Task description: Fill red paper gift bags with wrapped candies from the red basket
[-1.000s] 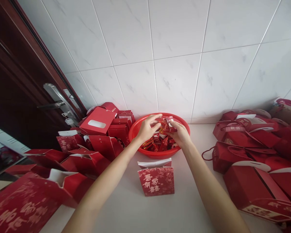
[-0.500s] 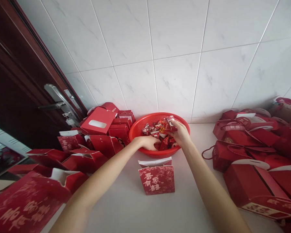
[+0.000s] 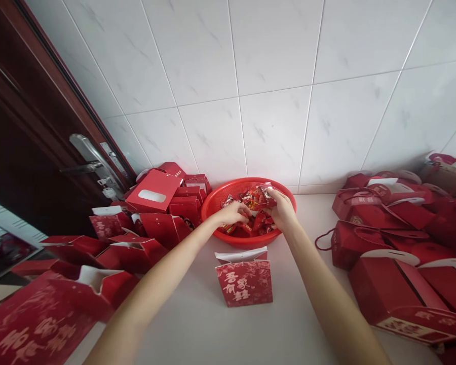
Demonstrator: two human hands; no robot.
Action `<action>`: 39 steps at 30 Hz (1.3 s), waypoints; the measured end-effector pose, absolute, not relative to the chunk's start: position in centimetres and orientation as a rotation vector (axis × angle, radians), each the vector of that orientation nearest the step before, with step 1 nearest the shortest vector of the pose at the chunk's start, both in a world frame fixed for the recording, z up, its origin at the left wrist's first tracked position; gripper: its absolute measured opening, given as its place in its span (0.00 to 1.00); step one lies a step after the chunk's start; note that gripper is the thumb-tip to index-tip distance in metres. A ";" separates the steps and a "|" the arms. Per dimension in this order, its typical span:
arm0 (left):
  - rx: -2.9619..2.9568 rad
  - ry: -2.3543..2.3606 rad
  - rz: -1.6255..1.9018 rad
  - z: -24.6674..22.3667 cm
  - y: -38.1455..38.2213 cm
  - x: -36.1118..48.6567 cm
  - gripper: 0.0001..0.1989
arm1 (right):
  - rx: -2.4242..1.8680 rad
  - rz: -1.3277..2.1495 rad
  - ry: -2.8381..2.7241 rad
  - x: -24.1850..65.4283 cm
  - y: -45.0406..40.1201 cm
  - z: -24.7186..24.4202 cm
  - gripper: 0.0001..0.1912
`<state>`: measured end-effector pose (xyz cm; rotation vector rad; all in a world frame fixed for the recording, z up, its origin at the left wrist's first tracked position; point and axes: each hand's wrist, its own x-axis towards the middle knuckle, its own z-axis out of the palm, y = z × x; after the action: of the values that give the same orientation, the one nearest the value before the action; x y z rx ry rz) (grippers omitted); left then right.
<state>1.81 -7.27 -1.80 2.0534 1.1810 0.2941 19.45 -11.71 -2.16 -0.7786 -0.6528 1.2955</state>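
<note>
A red plastic basket (image 3: 211, 203) with a perforated wall holds several wrapped candies (image 3: 251, 203), mostly in red wrappers. Over its left side is my left hand (image 3: 233, 213), palm down, its fingers apart and touching or just above the candies; I see nothing held in it. My right hand (image 3: 283, 209) is closed around a shiny candy packet (image 3: 265, 194) at the basket's right side, which partly hides the packet. In front of the basket a small red paper gift box (image 3: 244, 284) stands upright with its top open and pale characters on its front.
Several open red gift boxes (image 3: 161, 228) crowd the left side, up to a dark door with a metal handle (image 3: 87, 165). More red boxes (image 3: 395, 284), some with cord handles, fill the right. A white tiled wall (image 3: 273, 126) rises behind the basket.
My left hand has lifted from among the candies and shifted slightly up, its fingers now showing. My right hand stays nearly in place, still holding the candy packet.
</note>
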 end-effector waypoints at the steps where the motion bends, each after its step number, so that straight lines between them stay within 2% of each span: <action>1: 2.021 1.161 0.360 -1.7 -7.1 1.5 0.13 | -0.780 1.298 -0.648 19.4 -11.7 -2.2 0.12; 8: 1.908 1.141 0.665 -2.3 -6.1 0.3 0.13 | -0.785 1.300 -0.656 19.4 -11.8 -1.9 0.11; 14: 1.990 1.205 0.728 -2.3 -5.9 0.6 0.13 | -0.792 1.294 -0.629 19.3 -12.0 -1.7 0.09; 17: 2.091 1.121 0.544 -1.5 -6.9 1.7 0.14 | -0.793 1.295 -0.632 19.3 -12.0 -1.7 0.10; 21: 2.379 1.135 0.055 -1.0 -8.6 3.7 0.16 | -0.785 1.296 -0.612 19.3 -11.9 -1.8 0.13; 23: 2.472 1.203 0.023 -1.0 -9.0 4.5 0.12 | -0.772 1.288 -0.608 19.4 -11.9 -1.9 0.14; 26: 2.492 1.339 0.178 -1.0 -8.7 4.7 0.10 | -0.752 1.285 -0.591 19.4 -11.7 -2.2 0.14; 34: 2.406 1.861 0.721 -0.4 -6.9 3.0 0.32 | -0.766 1.260 -0.493 19.3 -11.6 -2.1 0.08; 36: 2.474 1.820 0.668 -0.3 -7.1 3.2 0.27 | -0.770 1.247 -0.464 19.3 -11.6 -2.0 0.07; 39: 2.591 1.497 0.321 0.0 -7.8 4.0 0.16 | -0.762 1.221 -0.430 19.3 -11.6 -1.9 0.06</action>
<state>4.04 -7.76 0.00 2.5910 1.4970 0.3214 19.31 -11.56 -1.92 -0.7618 -0.4299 1.2213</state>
